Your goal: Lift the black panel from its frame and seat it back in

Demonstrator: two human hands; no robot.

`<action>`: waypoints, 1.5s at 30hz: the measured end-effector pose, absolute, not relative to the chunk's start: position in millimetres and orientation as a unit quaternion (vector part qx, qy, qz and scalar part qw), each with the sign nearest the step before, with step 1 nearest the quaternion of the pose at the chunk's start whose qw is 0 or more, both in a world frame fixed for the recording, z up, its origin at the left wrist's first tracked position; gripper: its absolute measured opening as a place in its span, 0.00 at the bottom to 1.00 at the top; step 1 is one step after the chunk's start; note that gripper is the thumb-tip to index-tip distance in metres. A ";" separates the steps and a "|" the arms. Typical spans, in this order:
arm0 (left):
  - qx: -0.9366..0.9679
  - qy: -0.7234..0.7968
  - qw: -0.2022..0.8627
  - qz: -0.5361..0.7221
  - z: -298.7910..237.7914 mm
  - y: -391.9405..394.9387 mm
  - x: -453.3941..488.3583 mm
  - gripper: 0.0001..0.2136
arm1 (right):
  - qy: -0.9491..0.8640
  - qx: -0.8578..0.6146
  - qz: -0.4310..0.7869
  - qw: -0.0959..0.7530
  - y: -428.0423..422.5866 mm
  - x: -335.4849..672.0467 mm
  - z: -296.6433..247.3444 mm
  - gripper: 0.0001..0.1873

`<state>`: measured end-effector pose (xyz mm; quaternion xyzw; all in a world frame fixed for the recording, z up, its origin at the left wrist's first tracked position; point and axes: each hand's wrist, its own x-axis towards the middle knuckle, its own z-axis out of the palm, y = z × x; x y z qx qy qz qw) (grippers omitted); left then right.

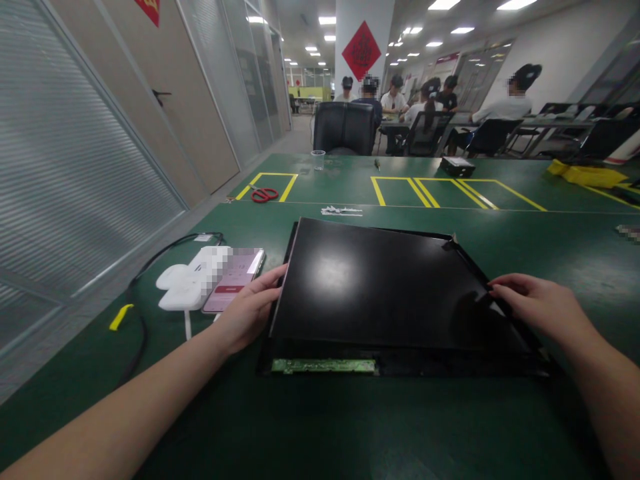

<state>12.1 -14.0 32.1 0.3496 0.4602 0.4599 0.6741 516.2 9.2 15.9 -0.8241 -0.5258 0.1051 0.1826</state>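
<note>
A glossy black display panel (pixel 370 287) lies slightly askew over a thin black frame (pixel 450 363) on the green table. Its left side sits a little higher than the frame. Along the near edge, a narrow green circuit board (pixel 325 366) is exposed. My left hand (pixel 253 307) grips the panel's left edge, with the fingertips partly hidden behind it. At the opposite side, my right hand (pixel 537 300) is closed in a pinch at the right edge, where panel and frame meet. Exactly which of the two those fingers hold is hard to see.
Left of the panel are a phone (pixel 235 280), white devices (pixel 195 277) and a black cable (pixel 145 333). Red-handled scissors (pixel 264 195), white scraps (pixel 341 211), a clear cup (pixel 318 160) and a black box (pixel 457 167) stand farther back. People sit beyond the chair (pixel 345 127).
</note>
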 end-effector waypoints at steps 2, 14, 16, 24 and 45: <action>0.367 0.450 0.671 0.461 29.8 -11.9 11.7 0.30 | -0.525 -0.825 0.106 0.181 9.3 514.4 17.7 0.25; 0.463 0.433 0.619 0.463 12.8 -12.7 5.0 0.30 | -0.527 -0.821 0.102 0.193 10.1 519.8 12.7 0.22; 0.471 0.443 0.602 0.469 13.8 -12.8 3.2 0.29 | -0.527 -0.822 0.105 0.191 10.2 521.1 11.6 0.22; 0.536 0.440 0.537 0.480 16.9 -14.2 -0.1 0.30 | -0.505 -0.825 0.129 0.219 9.2 523.0 13.1 0.25; 0.519 0.398 0.538 0.532 13.2 -12.6 -2.8 0.33 | -0.355 -0.692 0.340 0.528 -23.5 523.6 33.7 0.28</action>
